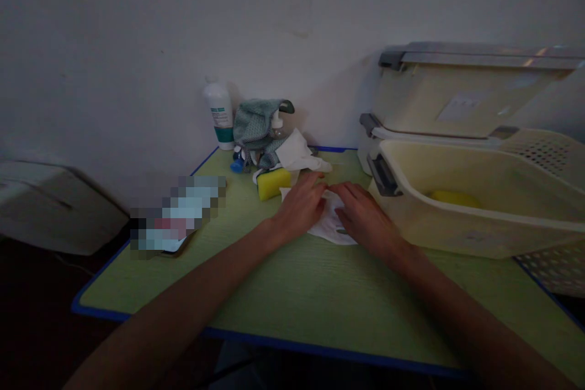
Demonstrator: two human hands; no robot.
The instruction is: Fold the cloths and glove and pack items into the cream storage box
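The white cloth [328, 225] lies under left hand [302, 202] and right hand [367, 217] alike, though whether either grip pinches it I cannot tell.

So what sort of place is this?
Probably a room in someone's home, though I can't be sure: there's a green table with a white bottle and a yellow sponge on it.
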